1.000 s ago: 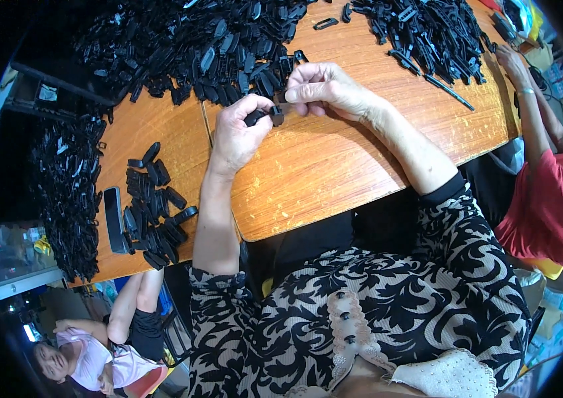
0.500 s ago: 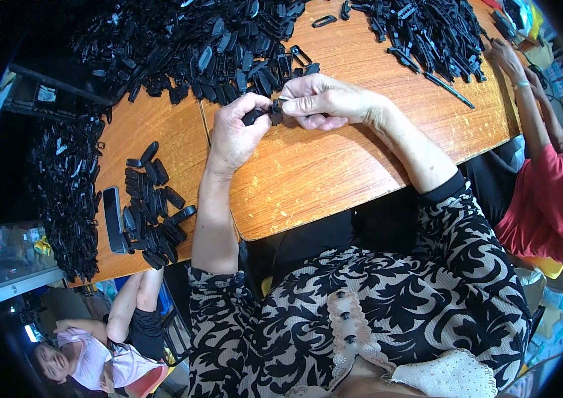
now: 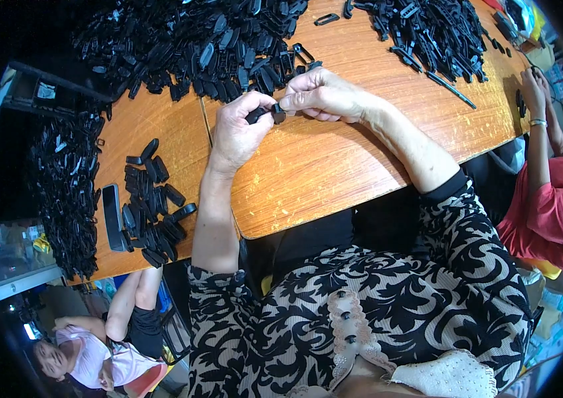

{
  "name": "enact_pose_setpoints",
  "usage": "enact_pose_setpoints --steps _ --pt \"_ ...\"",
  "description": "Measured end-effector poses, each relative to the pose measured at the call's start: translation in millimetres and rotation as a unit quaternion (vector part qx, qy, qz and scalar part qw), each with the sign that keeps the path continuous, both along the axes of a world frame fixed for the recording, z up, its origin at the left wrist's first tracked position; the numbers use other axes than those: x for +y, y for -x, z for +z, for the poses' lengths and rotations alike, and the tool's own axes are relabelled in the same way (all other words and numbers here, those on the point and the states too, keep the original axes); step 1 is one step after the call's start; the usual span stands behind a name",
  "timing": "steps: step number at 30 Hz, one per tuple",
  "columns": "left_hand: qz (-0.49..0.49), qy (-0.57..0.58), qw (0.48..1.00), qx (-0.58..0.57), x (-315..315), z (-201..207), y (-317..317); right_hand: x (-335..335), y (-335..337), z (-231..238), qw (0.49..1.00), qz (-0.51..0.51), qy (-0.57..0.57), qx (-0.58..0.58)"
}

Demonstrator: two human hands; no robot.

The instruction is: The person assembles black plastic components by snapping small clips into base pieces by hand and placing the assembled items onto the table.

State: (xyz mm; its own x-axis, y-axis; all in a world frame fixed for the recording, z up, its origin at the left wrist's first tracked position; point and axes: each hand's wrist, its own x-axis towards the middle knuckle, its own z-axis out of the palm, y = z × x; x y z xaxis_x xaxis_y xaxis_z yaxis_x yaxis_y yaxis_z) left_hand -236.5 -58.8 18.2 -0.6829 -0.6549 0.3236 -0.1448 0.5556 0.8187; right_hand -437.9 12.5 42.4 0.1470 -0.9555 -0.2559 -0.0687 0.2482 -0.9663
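Between my hands, just above the wooden table (image 3: 308, 179), is a small black plastic part (image 3: 279, 114). My left hand (image 3: 238, 129) is closed round it, thumb and forefinger pinching, and the palm side hides much of it. Thumb and fingers of my right hand (image 3: 318, 99) are pressed together at the part's right side; whether they grip the part itself or something small on it is hidden. Right behind my hands spreads a big heap of black plastic parts (image 3: 228, 50), among them oval frames and elongated covers.
Left of my forearm lies a smaller pile of black pieces (image 3: 155, 199) beside a phone-like slab (image 3: 113, 215). More black parts (image 3: 69, 192) cover the left edge. Another heap (image 3: 427, 40) and a dark pen-like rod (image 3: 450, 90) lie right. Two other people (image 3: 547, 192) sit nearby, one each side.
My right hand has shifted slightly up and left, its fingers bunched closer at the part. The left hand has barely moved. The co-worker's hands at right have drawn back toward the table edge.
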Motion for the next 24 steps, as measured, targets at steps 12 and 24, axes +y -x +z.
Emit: enact_pose_setpoints --steps 12,24 --pt "0.005 0.007 0.999 0.038 1.5 -5.2 -2.1 -0.5 -23.7 -2.3 0.989 -0.039 0.127 0.065" --pt "-0.068 -0.108 0.988 0.092 5.1 19.6 -7.1 11.2 -15.2 -6.2 0.993 0.081 0.023 -0.088"
